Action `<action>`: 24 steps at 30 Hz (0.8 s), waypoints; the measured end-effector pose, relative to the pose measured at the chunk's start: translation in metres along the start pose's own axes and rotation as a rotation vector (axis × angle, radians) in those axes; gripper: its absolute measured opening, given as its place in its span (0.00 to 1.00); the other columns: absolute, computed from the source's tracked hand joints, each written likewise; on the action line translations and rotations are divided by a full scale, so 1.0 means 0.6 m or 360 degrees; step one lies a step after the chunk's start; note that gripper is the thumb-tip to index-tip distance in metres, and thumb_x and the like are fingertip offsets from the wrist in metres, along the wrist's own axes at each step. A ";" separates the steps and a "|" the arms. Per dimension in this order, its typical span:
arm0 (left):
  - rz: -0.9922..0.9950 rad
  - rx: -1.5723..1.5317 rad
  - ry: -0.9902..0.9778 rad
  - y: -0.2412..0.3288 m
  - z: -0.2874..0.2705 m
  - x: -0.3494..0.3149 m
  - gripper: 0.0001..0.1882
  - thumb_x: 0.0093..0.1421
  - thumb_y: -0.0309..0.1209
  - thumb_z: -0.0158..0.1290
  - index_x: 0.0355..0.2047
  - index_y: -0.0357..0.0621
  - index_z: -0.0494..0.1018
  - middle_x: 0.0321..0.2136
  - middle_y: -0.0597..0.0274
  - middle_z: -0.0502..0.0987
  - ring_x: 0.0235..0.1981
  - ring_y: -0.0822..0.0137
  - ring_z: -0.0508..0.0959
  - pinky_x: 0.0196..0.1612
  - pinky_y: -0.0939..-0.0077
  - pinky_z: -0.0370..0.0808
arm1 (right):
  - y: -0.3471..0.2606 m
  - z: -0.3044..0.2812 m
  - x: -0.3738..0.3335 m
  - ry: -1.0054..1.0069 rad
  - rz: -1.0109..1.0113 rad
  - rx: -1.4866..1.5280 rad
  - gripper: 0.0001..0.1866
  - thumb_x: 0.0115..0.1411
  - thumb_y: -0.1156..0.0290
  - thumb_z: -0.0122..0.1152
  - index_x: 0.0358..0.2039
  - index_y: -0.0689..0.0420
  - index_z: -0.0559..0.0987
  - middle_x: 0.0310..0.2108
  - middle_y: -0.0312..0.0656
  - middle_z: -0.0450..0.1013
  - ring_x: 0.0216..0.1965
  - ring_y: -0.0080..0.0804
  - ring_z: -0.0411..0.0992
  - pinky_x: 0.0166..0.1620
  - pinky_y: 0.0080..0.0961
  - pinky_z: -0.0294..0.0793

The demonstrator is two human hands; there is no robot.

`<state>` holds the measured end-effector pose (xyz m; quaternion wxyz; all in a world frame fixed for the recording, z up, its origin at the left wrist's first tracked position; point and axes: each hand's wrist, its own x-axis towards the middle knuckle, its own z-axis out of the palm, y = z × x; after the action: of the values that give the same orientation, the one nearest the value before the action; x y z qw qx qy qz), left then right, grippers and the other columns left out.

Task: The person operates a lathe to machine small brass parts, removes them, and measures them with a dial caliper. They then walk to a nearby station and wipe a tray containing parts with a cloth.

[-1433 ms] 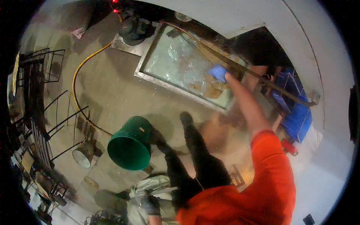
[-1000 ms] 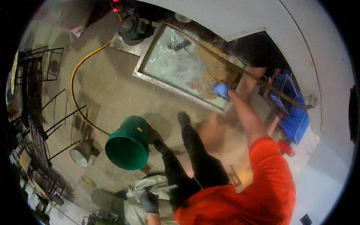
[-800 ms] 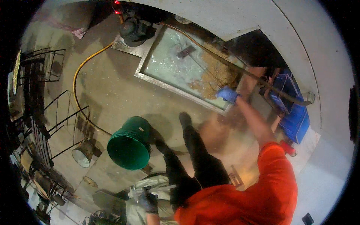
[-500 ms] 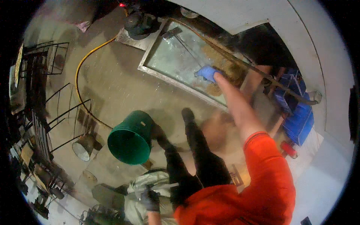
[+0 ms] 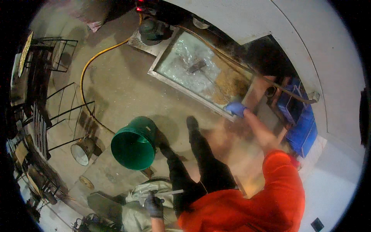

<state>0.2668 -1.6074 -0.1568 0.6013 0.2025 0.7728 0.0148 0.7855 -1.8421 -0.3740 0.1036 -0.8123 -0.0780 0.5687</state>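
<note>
My right hand (image 5: 236,109), in a blue glove, is closed around the thin handle end of a long-handled scraper at the near right corner of a shallow metal-framed tank (image 5: 181,89). The scraper's dark, flat rectangular head (image 5: 196,66) lies in the foamy, splashing liquid (image 5: 181,50). A tan grainy mass (image 5: 228,80) covers the tank's right part. My left hand (image 5: 154,205), in a dark grey glove, grips a pale tube-like thing (image 5: 173,192) low in the view, above a pale sheet or bag (image 5: 135,218). Its exact kind cannot be made out.
A green bucket (image 5: 133,149) lies tipped near my feet. A yellow hose (image 5: 82,83) curves over the floor. A motor (image 5: 150,31) stands at the tank's far left corner. Blue crates (image 5: 303,129) stand at right, metal racks (image 5: 58,104) at left.
My right hand has moved right and nearer, drawing the scraper head across the liquid toward the tan mass. The liquid is more stirred up. My left hand keeps its hold.
</note>
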 end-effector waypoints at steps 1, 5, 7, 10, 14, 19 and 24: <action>-0.0010 0.0019 -0.0025 0.000 -0.005 0.000 0.19 0.60 0.45 0.47 0.35 0.40 0.73 0.07 0.70 0.55 0.09 0.73 0.57 0.15 0.75 0.61 | -0.010 -0.007 0.000 0.0039 -0.0074 0.0013 0.21 0.47 0.55 0.63 0.23 0.65 0.75 0.17 0.41 0.69 0.20 0.31 0.67 0.27 0.29 0.69; -0.0007 -0.0073 0.0022 -0.023 -0.039 0.025 0.18 0.59 0.44 0.48 0.34 0.41 0.74 0.07 0.71 0.52 0.08 0.73 0.54 0.15 0.74 0.59 | -0.011 -0.013 0.112 0.0193 -0.0985 -0.0314 0.18 0.52 0.54 0.56 0.29 0.58 0.77 0.20 0.44 0.70 0.21 0.36 0.67 0.29 0.33 0.69; 0.0006 -0.0103 0.0026 -0.033 -0.030 0.011 0.17 0.59 0.45 0.49 0.33 0.42 0.74 0.07 0.72 0.51 0.08 0.73 0.52 0.15 0.74 0.58 | -0.150 -0.024 0.083 0.0116 -0.0713 -0.0600 0.14 0.56 0.57 0.52 0.29 0.55 0.77 0.18 0.45 0.69 0.19 0.38 0.67 0.26 0.35 0.68; -0.0012 -0.0088 -0.0023 -0.026 -0.023 0.000 0.17 0.58 0.46 0.50 0.32 0.43 0.74 0.06 0.73 0.50 0.08 0.74 0.52 0.15 0.75 0.57 | -0.206 0.001 0.105 -0.0141 -0.0282 -0.0675 0.16 0.57 0.56 0.50 0.34 0.54 0.77 0.23 0.48 0.72 0.23 0.40 0.71 0.30 0.34 0.71; 0.0022 -0.0045 0.0051 -0.002 -0.016 -0.015 0.18 0.58 0.46 0.50 0.31 0.43 0.74 0.07 0.73 0.50 0.09 0.74 0.52 0.15 0.76 0.57 | -0.051 0.083 0.239 -0.0065 -0.0602 -0.0993 0.18 0.56 0.55 0.49 0.31 0.57 0.77 0.24 0.49 0.74 0.25 0.41 0.74 0.31 0.36 0.72; 0.0154 -0.0192 0.0013 -0.027 -0.046 0.006 0.14 0.59 0.39 0.49 0.31 0.40 0.74 0.09 0.74 0.53 0.09 0.76 0.57 0.11 0.77 0.61 | 0.050 0.084 0.162 -0.0168 -0.0247 -0.0715 0.20 0.52 0.52 0.54 0.21 0.59 0.77 0.21 0.46 0.73 0.21 0.39 0.72 0.29 0.36 0.70; 0.0134 -0.0192 -0.0044 -0.020 -0.054 0.010 0.12 0.58 0.40 0.50 0.26 0.45 0.72 0.08 0.72 0.53 0.08 0.74 0.55 0.13 0.73 0.60 | 0.028 0.035 0.050 -0.0105 -0.0020 -0.0560 0.19 0.51 0.53 0.56 0.25 0.59 0.79 0.19 0.47 0.73 0.19 0.35 0.70 0.28 0.33 0.72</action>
<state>0.2319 -1.6092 -0.1565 0.6219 0.1984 0.7529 0.0839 0.7762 -1.8496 -0.4124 -0.0393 -0.7984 -0.1848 0.5718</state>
